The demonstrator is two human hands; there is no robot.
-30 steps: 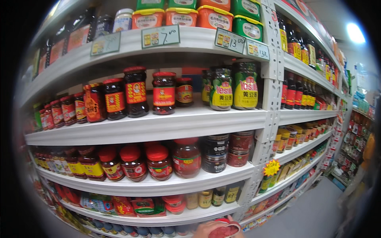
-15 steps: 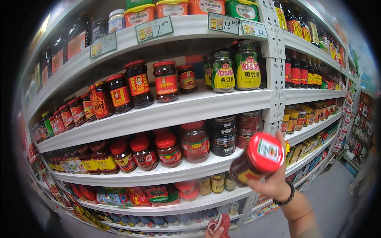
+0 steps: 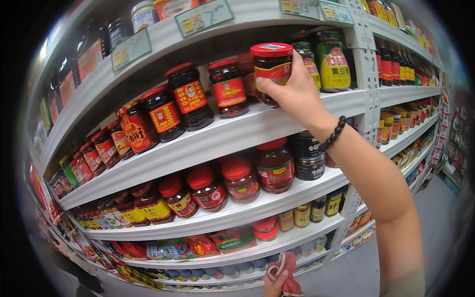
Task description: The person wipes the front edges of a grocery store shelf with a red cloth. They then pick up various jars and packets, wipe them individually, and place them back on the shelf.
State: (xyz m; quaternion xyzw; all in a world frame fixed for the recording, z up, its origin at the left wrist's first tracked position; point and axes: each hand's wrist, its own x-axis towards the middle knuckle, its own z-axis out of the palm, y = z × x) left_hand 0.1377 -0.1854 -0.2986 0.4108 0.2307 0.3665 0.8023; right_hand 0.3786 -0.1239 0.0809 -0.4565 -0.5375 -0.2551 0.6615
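Note:
My right hand (image 3: 297,91), with a dark beaded bracelet at the wrist, grips a red-lidded sauce jar (image 3: 273,67). The jar stands nearly upright at the front of the second shelf from the top; whether its base touches the shelf I cannot tell. Just left of it is a dark jar with a red and green label (image 3: 228,91), and a yellow-labelled jar with green (image 3: 334,62) is to the right, behind my hand. Low down, my left hand (image 3: 277,284) is closed on a pinkish-red cloth (image 3: 288,274) with a pale edge.
White metal shelves (image 3: 222,136) curve across the view, lined with sauce jars. On the shelf below are red-lidded jars (image 3: 240,178) and stacked black tins (image 3: 308,158). A perforated white post (image 3: 367,74) divides the bays. Price cards (image 3: 204,19) hang from the upper edge.
My right hand has raised the jar from in front of the lower shelf up to the second shelf and turned it more upright. My left hand still holds the cloth.

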